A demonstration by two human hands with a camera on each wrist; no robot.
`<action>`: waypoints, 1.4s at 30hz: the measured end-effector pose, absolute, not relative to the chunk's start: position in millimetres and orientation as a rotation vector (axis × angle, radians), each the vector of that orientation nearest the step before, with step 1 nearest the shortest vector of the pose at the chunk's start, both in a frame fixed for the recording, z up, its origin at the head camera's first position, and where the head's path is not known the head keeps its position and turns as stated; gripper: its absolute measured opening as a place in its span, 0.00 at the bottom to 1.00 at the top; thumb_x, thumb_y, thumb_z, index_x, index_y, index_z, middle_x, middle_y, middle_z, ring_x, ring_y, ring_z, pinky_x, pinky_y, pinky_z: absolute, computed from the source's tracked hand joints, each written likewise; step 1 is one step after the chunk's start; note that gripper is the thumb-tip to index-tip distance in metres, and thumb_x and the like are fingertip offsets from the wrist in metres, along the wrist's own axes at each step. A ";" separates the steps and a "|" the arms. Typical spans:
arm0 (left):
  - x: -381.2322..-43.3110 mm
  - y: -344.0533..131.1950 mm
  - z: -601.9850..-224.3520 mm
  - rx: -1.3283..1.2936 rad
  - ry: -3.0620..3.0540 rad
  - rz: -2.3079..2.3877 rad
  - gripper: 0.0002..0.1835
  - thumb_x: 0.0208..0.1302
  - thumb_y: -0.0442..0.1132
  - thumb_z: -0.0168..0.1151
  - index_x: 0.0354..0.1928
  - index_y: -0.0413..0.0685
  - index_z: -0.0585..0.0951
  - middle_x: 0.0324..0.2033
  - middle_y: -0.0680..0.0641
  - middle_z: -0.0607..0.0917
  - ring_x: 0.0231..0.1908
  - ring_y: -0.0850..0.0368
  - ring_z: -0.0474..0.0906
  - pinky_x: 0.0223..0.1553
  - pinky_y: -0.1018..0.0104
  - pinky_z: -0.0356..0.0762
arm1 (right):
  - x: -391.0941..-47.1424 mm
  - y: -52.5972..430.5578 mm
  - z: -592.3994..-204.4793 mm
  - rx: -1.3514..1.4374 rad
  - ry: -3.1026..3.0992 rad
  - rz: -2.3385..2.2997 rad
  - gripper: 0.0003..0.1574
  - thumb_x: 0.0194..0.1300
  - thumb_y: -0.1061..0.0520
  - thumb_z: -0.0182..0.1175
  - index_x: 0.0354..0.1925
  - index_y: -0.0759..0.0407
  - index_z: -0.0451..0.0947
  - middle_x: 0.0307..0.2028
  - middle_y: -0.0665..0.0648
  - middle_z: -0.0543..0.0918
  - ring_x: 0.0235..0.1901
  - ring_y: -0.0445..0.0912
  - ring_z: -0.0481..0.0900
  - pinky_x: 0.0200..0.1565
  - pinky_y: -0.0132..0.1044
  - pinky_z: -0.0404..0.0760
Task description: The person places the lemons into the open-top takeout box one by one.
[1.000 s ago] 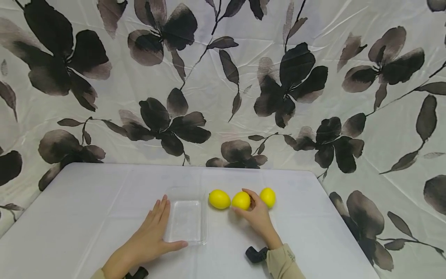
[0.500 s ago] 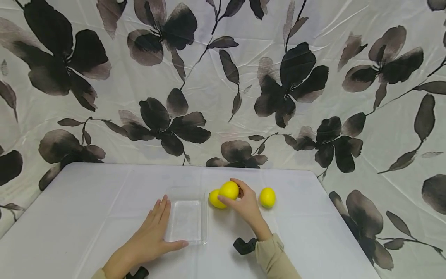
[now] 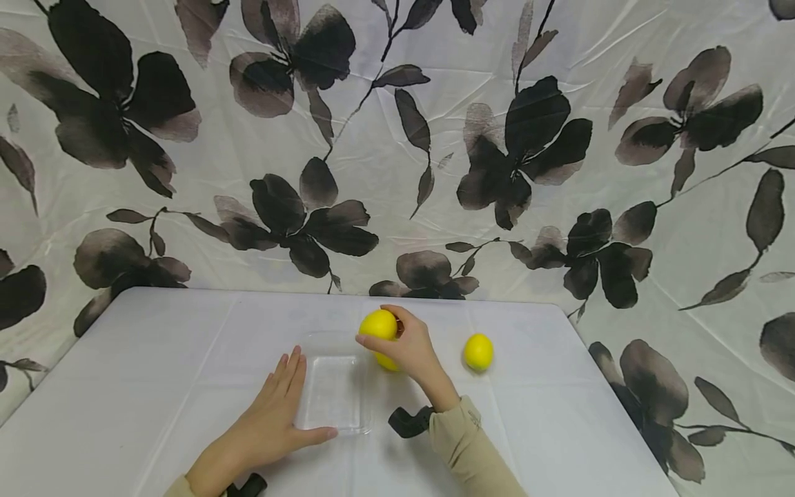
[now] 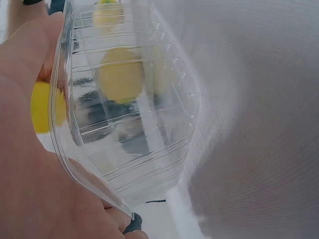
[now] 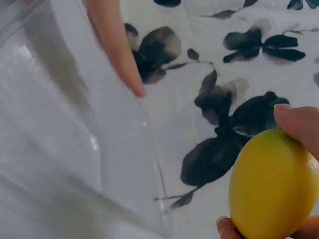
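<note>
My right hand (image 3: 410,345) holds a yellow lemon (image 3: 377,324) between thumb and fingers, at the right far corner of a clear plastic container (image 3: 335,397). In the right wrist view the held lemon (image 5: 269,186) shows a greenish tip, with a fingertip at either end. A second lemon (image 3: 388,362) lies on the table right of the container, partly hidden behind the held one and the hand. With fingers straight and thumb spread, my left hand (image 3: 273,407) rests along the container's left side and near edge. The left wrist view shows the ribbed container wall (image 4: 134,159) close up.
A third lemon (image 3: 478,353) lies on the white-covered table (image 3: 155,366), to the right of my right hand. A black wrist-worn device (image 3: 410,422) sits at my right sleeve. Behind the table hangs a floral cloth (image 3: 397,159).
My right hand has lifted the middle lemon and carried it left, over the leftmost lemon, to the container's edge. My left hand and the container have stayed in place.
</note>
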State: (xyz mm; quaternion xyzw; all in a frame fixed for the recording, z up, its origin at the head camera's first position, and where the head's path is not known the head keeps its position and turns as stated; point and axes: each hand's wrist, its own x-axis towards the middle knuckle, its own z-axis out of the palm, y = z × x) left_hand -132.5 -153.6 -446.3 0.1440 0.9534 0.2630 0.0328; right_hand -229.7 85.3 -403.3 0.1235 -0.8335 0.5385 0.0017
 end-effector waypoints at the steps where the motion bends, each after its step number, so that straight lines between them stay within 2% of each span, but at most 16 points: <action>1: -132.6 -153.7 -446.1 0.442 2.931 0.809 0.71 0.49 0.77 0.62 0.75 0.28 0.43 0.77 0.33 0.38 0.75 0.33 0.34 0.69 0.32 0.41 | -230.4 82.0 -402.1 0.394 -2.627 1.679 0.44 0.52 0.42 0.75 0.64 0.57 0.74 0.54 0.56 0.80 0.47 0.49 0.79 0.51 0.44 0.81; 8: -133.6 -154.2 -446.8 0.452 2.931 0.819 0.71 0.49 0.76 0.63 0.75 0.28 0.43 0.77 0.33 0.38 0.75 0.32 0.34 0.69 0.31 0.41 | -232.2 61.3 -396.7 0.467 -2.687 1.620 0.42 0.52 0.42 0.74 0.60 0.60 0.75 0.50 0.55 0.81 0.43 0.48 0.79 0.46 0.42 0.82; 15: -133.9 -155.6 -447.2 0.472 2.942 0.810 0.71 0.49 0.77 0.63 0.76 0.29 0.44 0.77 0.33 0.38 0.75 0.33 0.34 0.69 0.31 0.42 | -233.6 45.7 -393.8 0.458 -2.768 1.566 0.46 0.51 0.39 0.74 0.61 0.62 0.74 0.50 0.55 0.81 0.42 0.47 0.79 0.45 0.40 0.82; 20: -133.4 -156.9 -448.1 0.483 2.940 0.812 0.71 0.49 0.77 0.62 0.76 0.29 0.44 0.77 0.33 0.38 0.75 0.33 0.34 0.69 0.31 0.41 | -231.9 36.6 -394.4 0.410 -2.838 1.530 0.47 0.49 0.37 0.75 0.60 0.59 0.72 0.49 0.56 0.80 0.43 0.47 0.78 0.46 0.41 0.81; 28: -130.5 -158.3 -448.5 0.497 2.953 0.817 0.70 0.49 0.77 0.63 0.76 0.29 0.45 0.77 0.33 0.40 0.75 0.32 0.35 0.69 0.31 0.42 | -230.5 22.9 -402.9 0.348 -2.945 1.414 0.45 0.43 0.34 0.77 0.51 0.53 0.69 0.42 0.55 0.79 0.41 0.47 0.76 0.42 0.42 0.77; 42: -129.5 -158.9 -453.3 0.507 2.968 0.789 0.71 0.48 0.78 0.62 0.75 0.29 0.46 0.76 0.32 0.40 0.74 0.31 0.37 0.68 0.30 0.43 | -220.6 12.8 -416.0 0.387 -3.092 1.136 0.47 0.42 0.38 0.80 0.53 0.56 0.70 0.40 0.56 0.80 0.37 0.48 0.76 0.44 0.44 0.79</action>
